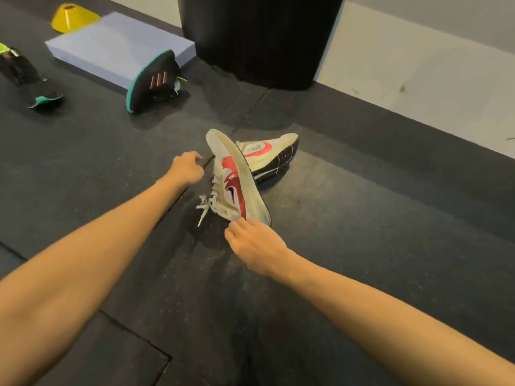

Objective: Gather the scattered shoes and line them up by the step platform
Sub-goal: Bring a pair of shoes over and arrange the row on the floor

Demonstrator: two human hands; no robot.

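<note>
While the right hand (255, 243) pinches the heel of the white-and-red shoe (234, 179), tipped on its side on the black mat (362, 218), the left hand (187, 169) hovers loosely curled by the toe, holding nothing. A firmer grip round the heel collar, with the laces kept clear, would probably carry it best. Its mate (271, 157) lies touching behind. The step platform (111, 48) sits well apart, a black shoe (154, 82) leaning on it with three pink stripes; no lettering is readable.
</note>
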